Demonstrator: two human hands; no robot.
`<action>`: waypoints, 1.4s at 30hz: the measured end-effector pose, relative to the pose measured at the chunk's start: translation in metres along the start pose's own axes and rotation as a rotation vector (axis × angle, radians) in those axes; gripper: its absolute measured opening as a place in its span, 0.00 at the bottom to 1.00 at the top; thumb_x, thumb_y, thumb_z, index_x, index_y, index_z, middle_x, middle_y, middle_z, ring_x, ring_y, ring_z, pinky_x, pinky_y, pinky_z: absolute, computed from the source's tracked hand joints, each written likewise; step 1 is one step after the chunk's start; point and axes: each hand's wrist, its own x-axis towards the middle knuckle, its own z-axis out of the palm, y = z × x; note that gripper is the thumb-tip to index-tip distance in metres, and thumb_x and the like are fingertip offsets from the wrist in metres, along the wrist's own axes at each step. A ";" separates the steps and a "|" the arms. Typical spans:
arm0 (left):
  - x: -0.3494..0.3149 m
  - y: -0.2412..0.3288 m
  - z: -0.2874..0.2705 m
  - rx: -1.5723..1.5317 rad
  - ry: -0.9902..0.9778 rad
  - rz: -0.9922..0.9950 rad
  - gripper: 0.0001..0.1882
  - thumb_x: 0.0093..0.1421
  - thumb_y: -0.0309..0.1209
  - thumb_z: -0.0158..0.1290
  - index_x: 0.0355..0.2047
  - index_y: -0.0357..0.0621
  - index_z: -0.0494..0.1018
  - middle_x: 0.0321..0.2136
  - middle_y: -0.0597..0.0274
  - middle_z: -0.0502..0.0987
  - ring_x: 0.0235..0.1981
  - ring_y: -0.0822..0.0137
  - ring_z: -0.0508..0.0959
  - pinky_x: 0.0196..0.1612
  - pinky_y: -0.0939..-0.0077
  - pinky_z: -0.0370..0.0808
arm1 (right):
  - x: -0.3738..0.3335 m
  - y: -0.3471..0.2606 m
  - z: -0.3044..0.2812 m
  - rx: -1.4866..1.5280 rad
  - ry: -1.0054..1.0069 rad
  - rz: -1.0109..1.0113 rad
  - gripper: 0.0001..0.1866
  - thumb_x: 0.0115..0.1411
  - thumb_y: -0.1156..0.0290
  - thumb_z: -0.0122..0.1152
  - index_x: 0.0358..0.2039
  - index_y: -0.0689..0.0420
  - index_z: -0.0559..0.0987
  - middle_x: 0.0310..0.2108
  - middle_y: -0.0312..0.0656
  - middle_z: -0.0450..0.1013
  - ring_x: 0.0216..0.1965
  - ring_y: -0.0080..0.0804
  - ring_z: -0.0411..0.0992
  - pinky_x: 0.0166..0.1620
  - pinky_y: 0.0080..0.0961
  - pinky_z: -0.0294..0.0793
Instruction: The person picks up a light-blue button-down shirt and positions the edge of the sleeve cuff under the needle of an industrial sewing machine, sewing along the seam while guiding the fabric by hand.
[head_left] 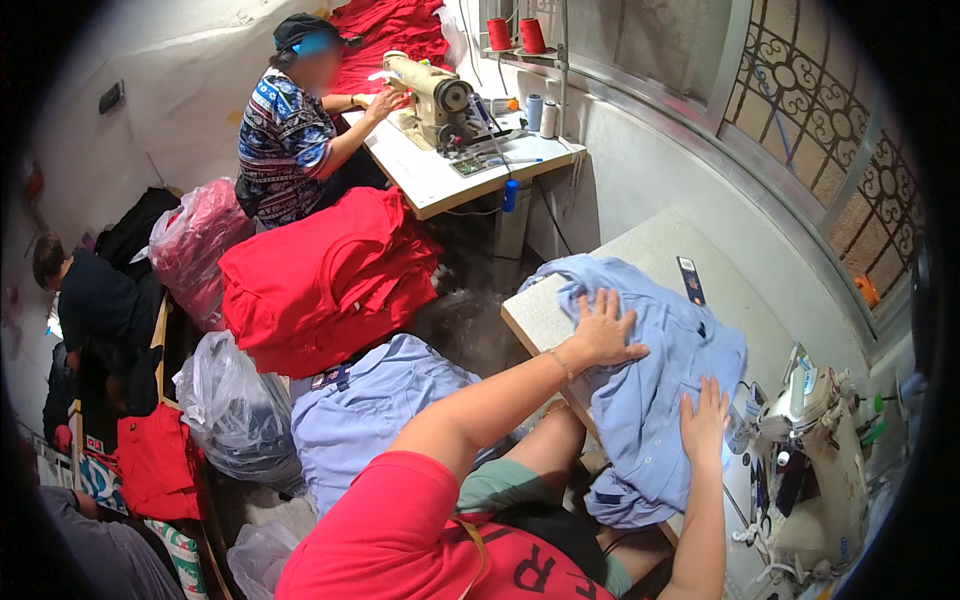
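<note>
A light blue button-up shirt [655, 370] lies spread over the pale work table, its lower end hanging past the near edge. On its upper part my left hand [605, 332] rests flat, fingers spread. My right hand [706, 420] lies on the shirt's right side, close to the sewing machine [815, 470], with its fingers stretched out. Neither hand grips anything. Beyond the shirt, a small dark label tag [690, 281] sits on the table [640, 240].
To my left are a pile of light blue shirts [370, 415], a tall red garment stack [330, 270] and a plastic bag [235, 410]. Ahead, a co-worker [290, 130] sits at another sewing machine [430, 95]. A barred window [800, 100] stands right. Other people are at far left.
</note>
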 end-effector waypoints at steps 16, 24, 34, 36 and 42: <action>-0.028 0.006 -0.019 -0.276 0.108 0.473 0.33 0.59 0.55 0.43 0.54 0.41 0.63 0.57 0.46 0.59 0.61 0.47 0.55 0.58 0.38 0.49 | -0.091 -0.032 -0.048 0.775 0.166 -0.241 0.22 0.65 0.60 0.41 0.51 0.64 0.68 0.53 0.50 0.65 0.55 0.45 0.62 0.59 0.42 0.55; -0.193 0.078 -0.130 -0.838 0.858 0.911 0.28 0.61 0.59 0.36 0.42 0.49 0.70 0.41 0.58 0.70 0.39 0.58 0.68 0.43 0.59 0.61 | -0.207 -0.124 -0.132 1.542 0.330 -0.560 0.20 0.59 0.49 0.48 0.39 0.52 0.68 0.39 0.47 0.68 0.41 0.45 0.68 0.52 0.48 0.58; -0.249 0.196 -0.157 -2.335 0.446 0.877 0.19 0.58 0.43 0.49 0.47 0.50 0.70 0.48 0.59 0.64 0.53 0.57 0.62 0.57 0.53 0.54 | -0.200 -0.163 -0.156 1.971 0.499 -0.747 0.11 0.60 0.59 0.50 0.26 0.51 0.70 0.35 0.50 0.72 0.44 0.54 0.68 0.56 0.53 0.50; -0.246 0.206 -0.126 -2.123 0.635 0.768 0.11 0.59 0.38 0.48 0.38 0.47 0.72 0.44 0.59 0.64 0.50 0.63 0.63 0.58 0.62 0.55 | -0.205 -0.158 -0.156 1.952 0.513 -0.750 0.10 0.59 0.60 0.50 0.27 0.52 0.70 0.35 0.50 0.72 0.44 0.53 0.68 0.56 0.52 0.51; -0.284 0.219 -0.194 -1.623 0.412 0.280 0.05 0.55 0.34 0.53 0.31 0.49 0.73 0.42 0.57 0.65 0.47 0.69 0.64 0.58 0.72 0.54 | -0.217 -0.151 -0.150 1.879 0.521 -0.753 0.09 0.59 0.62 0.51 0.29 0.54 0.70 0.36 0.49 0.72 0.43 0.50 0.69 0.56 0.50 0.51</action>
